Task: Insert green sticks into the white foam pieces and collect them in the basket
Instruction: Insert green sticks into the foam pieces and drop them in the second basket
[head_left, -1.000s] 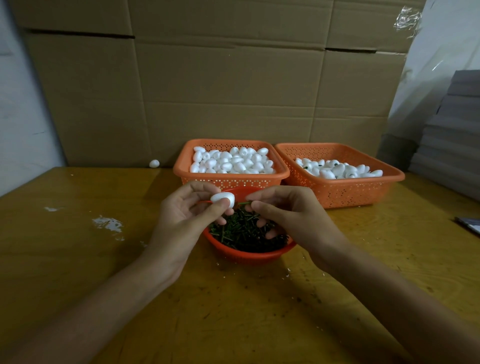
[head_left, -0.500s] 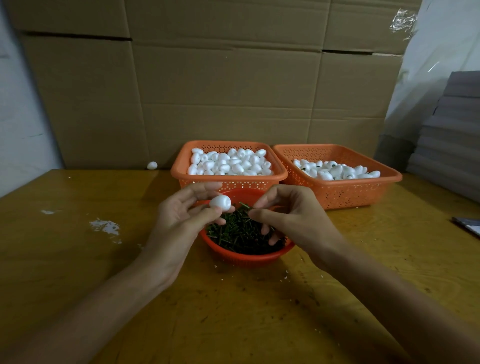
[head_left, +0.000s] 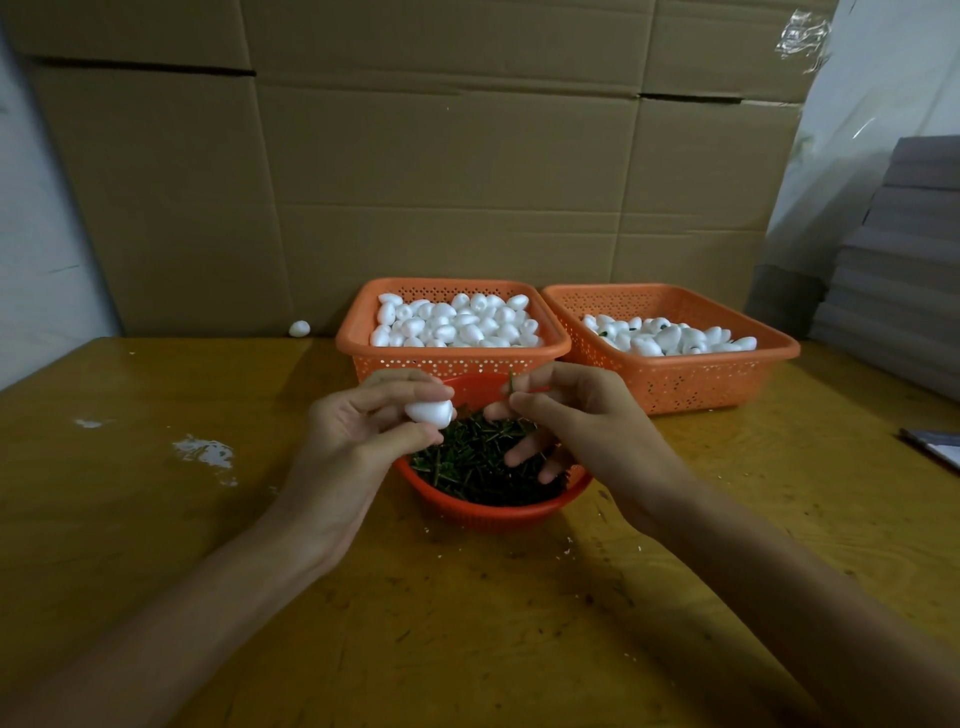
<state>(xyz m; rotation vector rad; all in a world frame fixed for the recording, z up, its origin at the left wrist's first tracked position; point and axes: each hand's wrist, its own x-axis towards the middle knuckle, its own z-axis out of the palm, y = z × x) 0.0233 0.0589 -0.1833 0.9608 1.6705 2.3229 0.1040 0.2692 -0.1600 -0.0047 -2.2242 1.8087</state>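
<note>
**Q:** What does the left hand hold?

**A:** Its thumb and fingers curl round one white foam piece, raised above the left side of the red bowl.

**Q:** And the right hand?

**A:** Thumb and forefinger pinch what appears to be a single green stick, thin and partly blurred, with its tip pointing up. The other fingers hang over the pile of green sticks in the bowl. The pinched stick and the foam piece are near each other but apart.

**Q:** Where do the baskets stand?

**A:** Behind the bowl, side by side on the wooden table. The left basket is heaped with plain foam pieces. The right basket holds fewer, some showing green specks. One loose foam piece lies at the table's back edge, against the cardboard wall.
</note>
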